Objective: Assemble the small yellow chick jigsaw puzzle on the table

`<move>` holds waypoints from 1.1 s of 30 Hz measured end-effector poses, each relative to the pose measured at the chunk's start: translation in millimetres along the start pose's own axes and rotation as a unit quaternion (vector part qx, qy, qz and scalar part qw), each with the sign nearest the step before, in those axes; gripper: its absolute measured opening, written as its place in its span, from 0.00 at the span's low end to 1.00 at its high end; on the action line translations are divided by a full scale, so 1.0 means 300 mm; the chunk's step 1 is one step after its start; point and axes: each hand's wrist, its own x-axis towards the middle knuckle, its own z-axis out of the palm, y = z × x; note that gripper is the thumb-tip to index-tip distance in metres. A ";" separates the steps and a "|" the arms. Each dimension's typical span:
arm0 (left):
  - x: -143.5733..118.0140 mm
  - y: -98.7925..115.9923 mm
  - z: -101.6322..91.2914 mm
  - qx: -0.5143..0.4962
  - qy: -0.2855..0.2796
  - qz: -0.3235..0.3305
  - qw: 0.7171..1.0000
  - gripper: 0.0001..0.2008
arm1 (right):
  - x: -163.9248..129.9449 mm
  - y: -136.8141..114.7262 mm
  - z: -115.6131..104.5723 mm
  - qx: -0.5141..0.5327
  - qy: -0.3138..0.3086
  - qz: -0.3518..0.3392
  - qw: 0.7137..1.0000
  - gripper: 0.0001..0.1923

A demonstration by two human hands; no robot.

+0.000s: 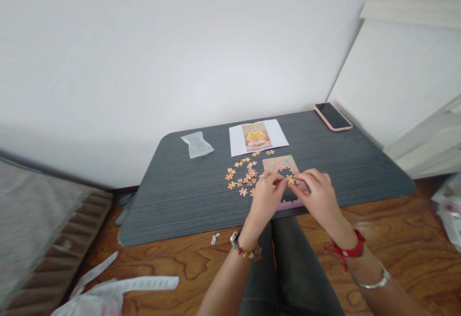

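A partly assembled jigsaw puzzle (270, 163) lies near the table's front edge, with its border joined around an open dark middle. Over that gap a yellow jigsaw piece (291, 180) sits between the fingertips of both hands. My left hand (265, 195) pinches at the piece's left side. From the right, my right hand (320, 196) pinches it with thumb and index finger. Whether the piece touches its neighbours is hidden by the fingers. Several loose orange and pink jigsaw pieces (243, 192) are spread to the left of the puzzle.
Behind the puzzle, a creased reference sheet (236, 140) shows a yellow figure. A translucent plastic bag (198, 144) lies at the table's back left. The phone (333, 116) rests at the back right, near a white cabinet (403, 71). White scraps (215, 238) are on the floor.
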 end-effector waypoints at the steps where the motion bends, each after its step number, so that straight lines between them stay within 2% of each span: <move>1: -0.001 0.003 -0.003 -0.011 -0.001 -0.001 1.000 0.06 | -0.001 -0.005 -0.002 0.003 0.006 -0.004 1.000 0.09; 4: -0.004 0.008 -0.014 -0.028 -0.006 -0.006 1.000 0.07 | -0.003 0.001 -0.006 0.019 0.003 -0.020 1.000 0.10; 11: 0.013 -0.001 -0.023 -0.029 -0.044 0.003 0.999 0.07 | 0.021 0.065 -0.027 0.061 -0.064 -0.072 0.993 0.08; 18: 0.055 -0.016 -0.004 -0.006 -0.046 0.020 0.999 0.08 | 0.048 0.098 -0.019 0.067 -0.074 -0.097 0.990 0.09; 22: 0.064 -0.031 0.006 0.061 -0.013 0.038 0.997 0.05 | 0.061 0.142 0.011 0.057 -0.099 -0.085 0.990 0.10; 25: 0.056 -0.043 0.010 0.135 0.011 0.034 0.990 0.07 | 0.074 0.188 0.043 0.049 -0.138 -0.073 0.987 0.09; 29: 0.044 -0.047 0.017 0.214 -0.001 0.039 0.976 0.09 | 0.093 0.231 0.078 0.045 -0.186 -0.063 0.979 0.08; 33: 0.044 -0.043 0.032 0.259 -0.019 0.054 0.964 0.09 | 0.103 0.240 0.090 0.042 -0.208 -0.054 0.976 0.08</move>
